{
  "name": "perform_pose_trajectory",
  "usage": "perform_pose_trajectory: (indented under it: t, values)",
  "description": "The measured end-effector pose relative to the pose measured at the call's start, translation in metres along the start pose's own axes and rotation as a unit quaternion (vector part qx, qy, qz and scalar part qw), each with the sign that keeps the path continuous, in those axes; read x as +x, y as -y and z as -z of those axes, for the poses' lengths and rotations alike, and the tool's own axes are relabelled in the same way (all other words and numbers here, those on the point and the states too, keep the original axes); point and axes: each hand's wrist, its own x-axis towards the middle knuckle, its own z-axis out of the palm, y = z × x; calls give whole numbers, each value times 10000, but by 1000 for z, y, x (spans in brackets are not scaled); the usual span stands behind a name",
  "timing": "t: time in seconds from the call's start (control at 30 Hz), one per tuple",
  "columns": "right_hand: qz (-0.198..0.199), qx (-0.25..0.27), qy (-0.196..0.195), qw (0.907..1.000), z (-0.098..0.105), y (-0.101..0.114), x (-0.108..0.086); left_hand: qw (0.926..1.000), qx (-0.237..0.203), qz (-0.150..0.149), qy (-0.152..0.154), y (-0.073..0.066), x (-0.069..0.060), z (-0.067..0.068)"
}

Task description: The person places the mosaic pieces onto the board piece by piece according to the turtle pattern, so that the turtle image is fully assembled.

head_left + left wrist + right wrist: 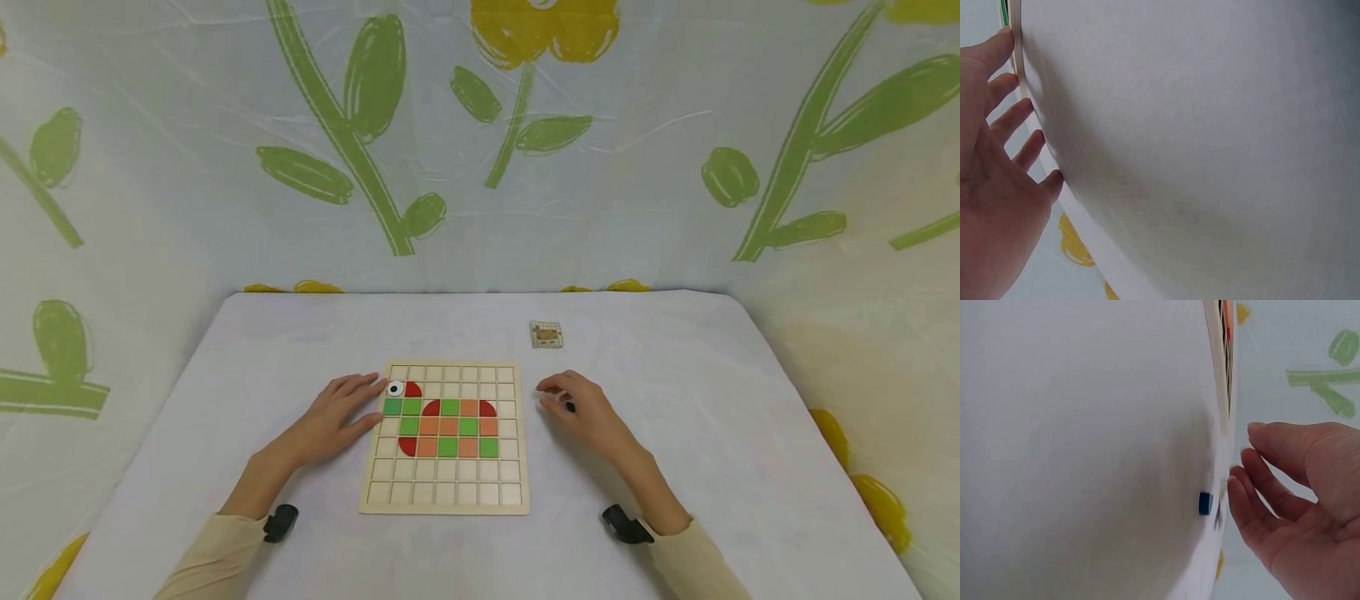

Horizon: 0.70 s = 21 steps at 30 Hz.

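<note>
A square wooden grid board point(435, 507) lies on the table in front of me, with green, orange and red flat pieces set in its cells. In its upper left is a white round eye piece point(395, 388) with a black centre. My left hand point(337, 421) rests at the board's left edge, its fingers extended; in the left wrist view the thumb touches the rim. To the right of the board, my right hand point(588, 412) hovers with loosely bent fingers and nothing visible between them. Close by it on the table sits a small dark blue block point(1205, 503), partly hidden in the head view.
A small card point(546, 334) with a grid and a brown figure lies beyond the board's upper right corner. White cloth covers the table point(675, 358). Behind it and at the sides hang sheets point(600, 208) printed with green leaves and yellow flowers.
</note>
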Motion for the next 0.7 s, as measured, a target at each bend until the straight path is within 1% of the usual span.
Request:
perform_pose_trajectory:
  t: [0.27,0.37,0.5,0.6,0.7]
  values:
    - [38,-231,-96,9997,11,-10,-16,10000,44,41,-12,-1,-1,-1]
    - [-70,-284,-110,9995,15,-12,-20,10000,63,39,-14,0,-1,-2]
    - [-385,-415,-27,9984,19,-15,-25,10000,59,61,-7,1,-1,-3]
    - [-512,-491,57,9975,20,-17,-29,10000,50,61,-15,0,-2,-3]
    - [-536,-500,116,9972,21,-19,-32,10000,32,36,-31,0,-2,-4]
